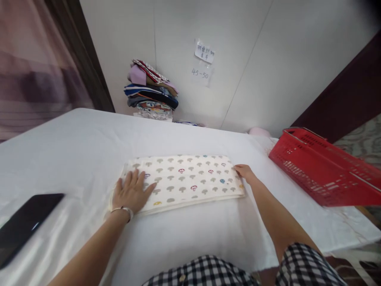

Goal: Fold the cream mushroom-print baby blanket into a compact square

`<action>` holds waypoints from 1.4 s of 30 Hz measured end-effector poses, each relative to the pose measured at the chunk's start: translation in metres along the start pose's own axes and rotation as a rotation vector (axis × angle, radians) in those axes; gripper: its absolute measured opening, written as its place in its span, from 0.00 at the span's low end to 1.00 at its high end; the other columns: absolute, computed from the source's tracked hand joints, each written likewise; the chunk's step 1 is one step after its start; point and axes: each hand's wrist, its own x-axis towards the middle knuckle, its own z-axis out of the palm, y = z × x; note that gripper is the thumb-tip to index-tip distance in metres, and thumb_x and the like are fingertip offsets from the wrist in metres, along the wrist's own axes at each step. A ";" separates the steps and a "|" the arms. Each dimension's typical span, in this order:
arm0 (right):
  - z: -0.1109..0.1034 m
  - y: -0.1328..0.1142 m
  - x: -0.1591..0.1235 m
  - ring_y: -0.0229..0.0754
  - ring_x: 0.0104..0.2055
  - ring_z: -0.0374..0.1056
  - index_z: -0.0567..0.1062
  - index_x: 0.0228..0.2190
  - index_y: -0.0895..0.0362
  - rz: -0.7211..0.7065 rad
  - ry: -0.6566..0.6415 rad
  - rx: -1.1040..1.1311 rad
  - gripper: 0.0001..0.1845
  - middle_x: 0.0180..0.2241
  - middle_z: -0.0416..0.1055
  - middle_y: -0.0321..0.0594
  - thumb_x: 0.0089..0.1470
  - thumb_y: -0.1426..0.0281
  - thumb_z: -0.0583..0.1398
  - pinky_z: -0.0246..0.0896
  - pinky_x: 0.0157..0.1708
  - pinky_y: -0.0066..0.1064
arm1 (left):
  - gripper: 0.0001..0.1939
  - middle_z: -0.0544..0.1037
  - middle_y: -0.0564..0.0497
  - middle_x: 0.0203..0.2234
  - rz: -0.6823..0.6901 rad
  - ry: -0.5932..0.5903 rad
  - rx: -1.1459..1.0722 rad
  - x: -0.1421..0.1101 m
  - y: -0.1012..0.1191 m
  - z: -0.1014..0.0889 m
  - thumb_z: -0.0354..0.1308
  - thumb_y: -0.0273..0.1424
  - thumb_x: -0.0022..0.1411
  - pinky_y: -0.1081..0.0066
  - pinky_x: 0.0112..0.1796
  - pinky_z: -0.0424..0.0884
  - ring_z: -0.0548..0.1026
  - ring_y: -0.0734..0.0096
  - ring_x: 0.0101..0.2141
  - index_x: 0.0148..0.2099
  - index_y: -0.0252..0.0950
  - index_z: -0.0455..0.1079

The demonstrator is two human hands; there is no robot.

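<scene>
A folded white cloth [184, 182] printed with small grey and coloured mushrooms lies flat on the white-covered table, its long side running left to right. Spread across its left end is my left hand [131, 192], palm down with fingers apart and a bracelet at the wrist. At the opposite end my right hand [244, 171] has its fingers closed on the cloth's right edge. The tips of those fingers are partly hidden. Several folded layers show along the near edge.
A black phone [25, 224] lies at the left on the white table cover [98, 151]. To the right stands a red plastic basket [321, 169]. Beyond the table's far edge, a stack of folded fabrics [153, 89] rises by the wall, near paper labels [204, 53].
</scene>
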 end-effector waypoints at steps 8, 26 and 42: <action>-0.014 0.003 -0.006 0.39 0.29 0.71 0.73 0.35 0.61 0.129 -0.198 0.081 0.14 0.31 0.76 0.45 0.47 0.65 0.64 0.66 0.27 0.27 | 0.41 0.52 0.41 0.64 0.012 -0.008 0.012 -0.001 0.005 -0.010 0.33 0.54 0.59 0.50 0.58 0.42 0.46 0.51 0.63 0.64 0.32 0.53; 0.005 0.020 -0.027 0.40 0.35 0.65 0.73 0.37 0.56 -0.180 0.033 -0.259 0.12 0.31 0.71 0.39 0.53 0.63 0.58 0.56 0.36 0.28 | 0.41 0.52 0.41 0.64 0.024 -0.013 0.015 0.000 0.006 -0.012 0.31 0.54 0.59 0.50 0.58 0.44 0.47 0.51 0.63 0.64 0.32 0.53; -0.012 0.034 -0.066 0.39 0.27 0.69 0.68 0.46 0.57 0.000 -0.098 -0.019 0.21 0.33 0.75 0.41 0.52 0.60 0.57 0.62 0.23 0.27 | 0.38 0.55 0.39 0.62 0.046 0.007 -0.014 -0.001 0.007 -0.016 0.35 0.53 0.60 0.47 0.58 0.45 0.49 0.48 0.62 0.63 0.32 0.54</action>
